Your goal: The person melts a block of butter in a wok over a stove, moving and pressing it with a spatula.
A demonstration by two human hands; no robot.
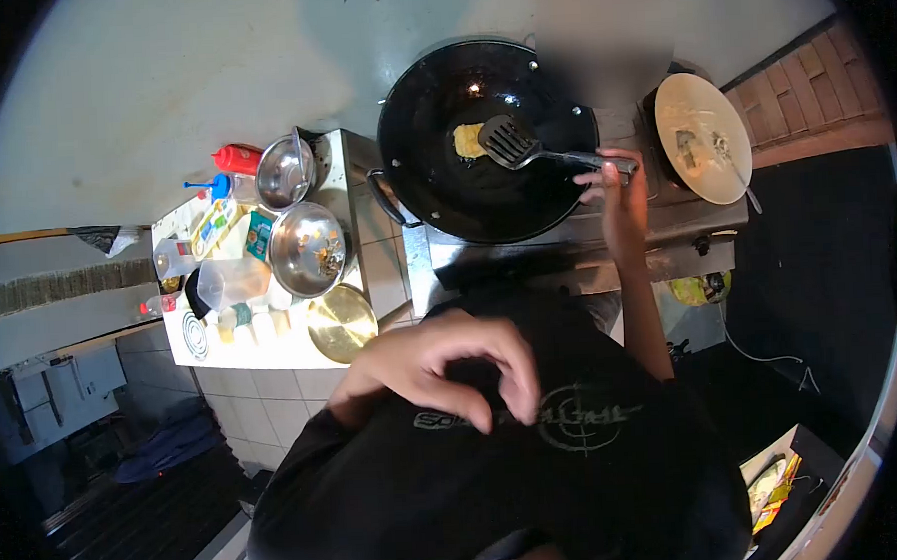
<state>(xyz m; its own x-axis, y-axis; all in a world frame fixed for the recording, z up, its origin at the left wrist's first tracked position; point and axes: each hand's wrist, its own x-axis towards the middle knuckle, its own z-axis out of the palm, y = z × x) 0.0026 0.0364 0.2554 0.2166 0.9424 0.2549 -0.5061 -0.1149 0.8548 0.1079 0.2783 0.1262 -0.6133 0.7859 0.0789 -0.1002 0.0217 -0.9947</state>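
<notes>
A black slotted spatula has its blade inside the large black wok, touching or just above the right edge of a small yellow piece of food. My right hand is closed on the end of the spatula's handle, at the wok's right rim. My left hand hovers in front of my dark shirt, empty, its fingers curved and apart from the thumb. Oil glistens in the wok around the food.
On the white counter at left stand two steel bowls, a golden round lid or plate, a red bottle and plastic containers. A cream bowl with food remnants sits right of the wok, above the stove's front edge.
</notes>
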